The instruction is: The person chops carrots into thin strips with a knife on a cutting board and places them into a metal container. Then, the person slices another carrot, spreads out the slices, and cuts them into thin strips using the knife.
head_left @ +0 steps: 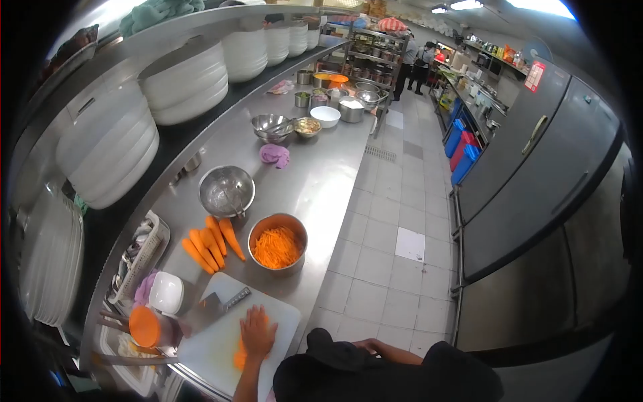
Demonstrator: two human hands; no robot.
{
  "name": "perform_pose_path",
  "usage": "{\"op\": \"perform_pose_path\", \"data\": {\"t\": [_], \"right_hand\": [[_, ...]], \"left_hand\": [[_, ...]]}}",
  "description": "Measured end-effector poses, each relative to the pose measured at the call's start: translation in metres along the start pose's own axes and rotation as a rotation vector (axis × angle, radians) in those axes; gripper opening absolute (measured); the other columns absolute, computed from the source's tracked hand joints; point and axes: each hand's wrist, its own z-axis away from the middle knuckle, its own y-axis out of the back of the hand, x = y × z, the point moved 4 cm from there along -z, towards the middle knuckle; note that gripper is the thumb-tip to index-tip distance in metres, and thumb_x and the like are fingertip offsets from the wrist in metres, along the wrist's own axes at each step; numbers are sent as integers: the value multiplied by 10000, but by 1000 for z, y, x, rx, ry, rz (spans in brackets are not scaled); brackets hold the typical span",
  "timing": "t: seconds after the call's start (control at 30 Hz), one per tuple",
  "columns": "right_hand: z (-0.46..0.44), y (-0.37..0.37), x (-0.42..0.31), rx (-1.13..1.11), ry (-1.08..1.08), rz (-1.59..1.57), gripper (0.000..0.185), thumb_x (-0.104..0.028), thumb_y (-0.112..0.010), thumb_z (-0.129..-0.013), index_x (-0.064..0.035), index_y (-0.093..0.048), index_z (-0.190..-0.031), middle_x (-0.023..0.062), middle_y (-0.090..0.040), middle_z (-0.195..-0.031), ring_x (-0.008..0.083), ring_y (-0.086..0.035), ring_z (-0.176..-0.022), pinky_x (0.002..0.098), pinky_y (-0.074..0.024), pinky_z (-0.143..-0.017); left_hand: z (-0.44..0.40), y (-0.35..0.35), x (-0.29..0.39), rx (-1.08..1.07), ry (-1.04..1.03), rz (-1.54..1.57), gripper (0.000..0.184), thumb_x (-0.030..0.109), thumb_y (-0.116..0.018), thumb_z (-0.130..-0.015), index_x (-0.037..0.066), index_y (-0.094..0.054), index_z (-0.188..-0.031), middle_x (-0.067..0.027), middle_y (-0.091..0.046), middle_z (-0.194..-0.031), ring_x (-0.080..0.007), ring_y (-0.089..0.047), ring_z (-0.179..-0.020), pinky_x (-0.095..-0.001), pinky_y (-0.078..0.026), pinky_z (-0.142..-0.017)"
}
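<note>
My left hand point(258, 333) lies flat, fingers stretched out, over sliced carrot point(240, 356) on a white cutting board point(284, 315). Orange pieces show on both sides of it. Just beyond the fingertips, a cleaver point(209, 308) rests on the board, its patterned handle toward the hand. My right hand point(367, 344) shows only in part beside the dark clothing, to the right of the counter edge; its fingers are hidden. Past the board stand a steel pot of shredded carrot point(278, 248) and several peeled carrots point(207, 244).
A steel bowl point(227, 191), a white dish point(166, 293), an orange-lidded container point(145, 327) and a cutlery basket point(144, 254) stand on the counter. White bowls point(184, 87) fill the shelf at left. A grey refrigerator point(536, 161) lines the right side; people point(422, 63) stand far back.
</note>
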Motion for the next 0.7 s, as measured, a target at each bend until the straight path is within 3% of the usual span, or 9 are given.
{"op": "perform_pose_path", "data": {"t": [0.13,0.2,0.33,0.43,0.53,0.6,0.7], "right_hand": [[-28,-14,25,60,135,-9,682,-508,-580,-918,27,-553,-1339,219,-647,-1204,343,-633,-1050,450,-489,-967],[-40,-25,42,59,226,24,670,-489,-585,-918,25,-548,-1346,220,-635,-1227,342,-620,-1076,442,-480,-981],[-60,-53,76,-19,389,107,649,-452,-594,-917,20,-537,-1360,223,-611,-1273,342,-594,-1128,425,-463,-1011],[-72,-52,78,-92,484,134,635,-423,-601,-917,16,-529,-1370,226,-593,-1308,341,-574,-1167,413,-451,-1034],[-82,-40,72,-153,576,130,623,-395,-608,-917,12,-521,-1380,228,-575,-1343,341,-555,-1206,401,-438,-1056],[-88,-29,70,-164,605,148,616,-376,-613,-917,9,-516,-1387,229,-563,-1366,340,-542,-1232,393,-429,-1071],[-108,-13,84,-129,621,227,573,-336,-598,-924,9,-524,-1375,215,-578,-1332,331,-550,-1213,389,-437,-1051]], "left_hand": [[7,19,-14,-6,92,30,636,433,-558,-971,104,-440,-1503,-187,-380,-1569,-367,-331,-1462,-595,-179,-1195],[21,39,-28,58,257,4,598,426,-532,-992,105,-462,-1492,-173,-355,-1590,-368,-335,-1462,-595,-169,-1200],[83,70,-67,400,515,158,491,366,-555,-1000,129,-547,-1430,-182,-437,-1533,-377,-406,-1414,-583,-245,-1174],[116,83,-75,484,572,158,482,320,-600,-992,166,-538,-1445,-159,-455,-1528,-349,-408,-1421,-548,-241,-1186],[129,61,-57,326,586,62,588,422,-621,-963,194,-486,-1488,-151,-398,-1567,-347,-379,-1440,-544,-213,-1199],[122,51,-33,221,423,-79,723,556,-617,-919,221,-423,-1529,-144,-328,-1603,-338,-337,-1462,-542,-174,-1213],[112,36,-30,206,395,-84,810,653,-590,-886,237,-382,-1550,-145,-295,-1613,-328,-303,-1478,-539,-145,-1222]]}}
